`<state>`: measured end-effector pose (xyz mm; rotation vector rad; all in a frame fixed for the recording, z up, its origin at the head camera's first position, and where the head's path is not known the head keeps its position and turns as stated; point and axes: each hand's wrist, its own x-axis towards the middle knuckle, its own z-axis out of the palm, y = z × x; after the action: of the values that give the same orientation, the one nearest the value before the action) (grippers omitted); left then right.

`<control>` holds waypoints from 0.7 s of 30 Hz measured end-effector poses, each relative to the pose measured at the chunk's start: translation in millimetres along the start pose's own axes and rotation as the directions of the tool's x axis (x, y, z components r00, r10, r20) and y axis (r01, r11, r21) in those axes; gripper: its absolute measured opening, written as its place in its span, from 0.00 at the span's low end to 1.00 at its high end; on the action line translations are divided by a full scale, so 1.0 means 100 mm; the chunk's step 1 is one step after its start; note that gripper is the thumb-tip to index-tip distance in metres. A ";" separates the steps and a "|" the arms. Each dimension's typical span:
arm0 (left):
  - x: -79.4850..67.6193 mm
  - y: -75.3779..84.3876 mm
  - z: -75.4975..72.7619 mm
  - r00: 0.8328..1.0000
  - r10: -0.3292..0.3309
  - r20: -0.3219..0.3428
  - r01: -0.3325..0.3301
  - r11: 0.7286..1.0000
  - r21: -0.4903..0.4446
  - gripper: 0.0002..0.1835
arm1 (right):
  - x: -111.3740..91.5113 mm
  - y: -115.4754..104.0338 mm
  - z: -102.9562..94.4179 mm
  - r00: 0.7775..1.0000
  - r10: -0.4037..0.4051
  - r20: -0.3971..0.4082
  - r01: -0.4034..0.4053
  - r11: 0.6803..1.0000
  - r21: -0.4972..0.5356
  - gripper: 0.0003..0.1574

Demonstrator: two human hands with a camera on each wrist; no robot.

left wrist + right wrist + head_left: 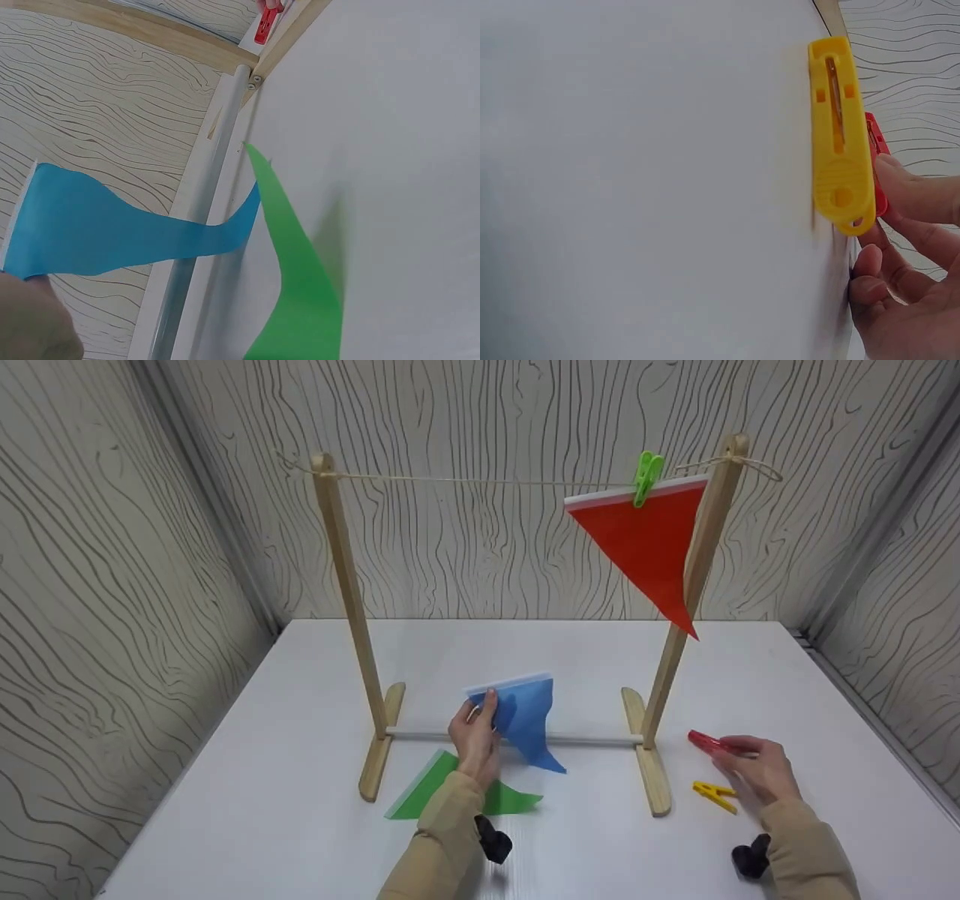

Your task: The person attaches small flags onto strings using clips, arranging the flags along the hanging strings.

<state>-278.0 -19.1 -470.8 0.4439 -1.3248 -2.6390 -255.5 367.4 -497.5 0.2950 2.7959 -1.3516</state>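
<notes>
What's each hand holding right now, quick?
Left hand: holding the blue flag.
Right hand: pinching the red clothespin.

The left hand [474,739] and right hand [759,770] are held well apart, each in a pinch.

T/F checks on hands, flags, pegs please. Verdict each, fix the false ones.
1. The left hand holds the blue flag. True.
2. The right hand pinches the red peg. True.
3. The blue flag is already pegged up. False: only the red flag is, by the green peg on the string.
4. The green flag lies on the table. True.
5. No peg lies on the table. False: the yellow peg does, beside the right hand.
</notes>
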 end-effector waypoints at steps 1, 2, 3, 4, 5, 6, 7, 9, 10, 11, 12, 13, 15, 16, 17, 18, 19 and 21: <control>0.00 0.00 0.00 1.000 -0.001 -0.002 0.001 1.000 0.002 0.21 | 0.00 0.00 0.00 1.000 0.004 0.004 -0.004 1.000 0.005 0.35; 0.00 0.01 0.00 1.000 -0.005 -0.003 0.005 1.000 0.004 0.21 | 0.00 0.00 0.01 1.000 0.006 0.007 -0.007 1.000 0.011 0.36; 0.00 0.01 0.00 1.000 -0.009 -0.006 0.009 1.000 0.005 0.20 | 0.00 -0.01 0.01 1.000 0.009 0.011 -0.010 1.000 0.022 0.37; 0.00 0.02 0.00 1.000 -0.011 -0.006 0.011 1.000 0.008 0.19 | 0.00 -0.01 0.01 1.000 0.014 0.013 -0.015 0.999 0.029 0.37; 0.00 0.02 0.00 1.000 -0.014 -0.006 0.014 1.000 0.010 0.18 | -0.01 -0.01 0.01 1.000 0.018 0.015 -0.019 0.999 0.042 0.38; 0.00 0.03 0.00 1.000 -0.014 -0.007 0.014 1.000 0.013 0.18 | -0.01 -0.01 0.02 1.000 0.021 0.017 -0.022 0.998 0.055 0.39; 0.00 0.03 0.00 1.000 -0.015 -0.006 0.015 1.000 0.016 0.17 | -0.01 -0.01 0.02 1.000 0.022 0.017 -0.023 0.998 0.063 0.39; 0.01 0.03 0.00 1.000 -0.017 -0.014 0.017 0.999 0.027 0.17 | -0.01 -0.02 0.02 1.000 0.020 0.008 -0.021 0.998 0.060 0.40; 0.01 0.03 -0.01 1.000 -0.018 -0.018 0.018 0.999 0.033 0.17 | -0.01 -0.02 0.03 1.000 0.019 0.003 -0.019 0.998 0.058 0.40; 0.01 0.03 -0.01 1.000 -0.017 -0.021 0.018 0.999 0.036 0.17 | -0.01 -0.02 0.03 1.000 0.016 -0.004 -0.016 0.998 0.055 0.40; 0.01 0.03 -0.01 1.000 -0.017 -0.025 0.018 0.999 0.040 0.18 | -0.02 -0.02 0.04 1.000 0.014 -0.011 -0.014 0.998 0.056 0.40; 0.01 0.03 -0.01 0.999 -0.018 -0.027 0.019 0.999 0.041 0.19 | -0.02 -0.02 0.04 1.000 0.015 -0.021 -0.014 0.998 0.060 0.40; 0.01 0.04 -0.01 0.999 -0.023 -0.028 0.024 0.999 0.033 0.20 | -0.03 -0.03 0.05 0.999 0.024 -0.040 -0.020 0.997 0.078 0.41; 0.01 0.05 -0.01 0.999 -0.025 -0.028 0.026 0.999 0.025 0.21 | -0.04 -0.03 0.06 0.999 0.027 -0.048 -0.022 0.995 0.094 0.41; 0.01 0.05 -0.01 0.999 -0.026 -0.027 0.026 0.999 0.019 0.21 | -0.05 -0.04 0.06 0.998 0.037 -0.056 -0.030 0.993 0.117 0.41; 0.01 0.06 -0.01 0.999 -0.026 -0.027 0.026 1.000 0.014 0.21 | -0.06 -0.04 0.06 0.997 0.044 -0.062 -0.035 0.989 0.143 0.42; 0.01 0.06 -0.01 0.999 -0.025 -0.027 0.025 1.000 0.009 0.21 | -0.07 -0.04 0.06 0.996 0.049 -0.071 -0.037 0.986 0.164 0.42; 0.02 0.06 -0.01 1.000 -0.019 -0.024 0.019 1.000 0.000 0.21 | -0.08 -0.04 0.07 0.995 0.056 -0.079 -0.038 0.976 0.216 0.42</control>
<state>-279.3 -23.5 -466.8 0.4897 -1.3208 -2.6399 -248.6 358.1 -497.3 0.4296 2.6902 -1.6698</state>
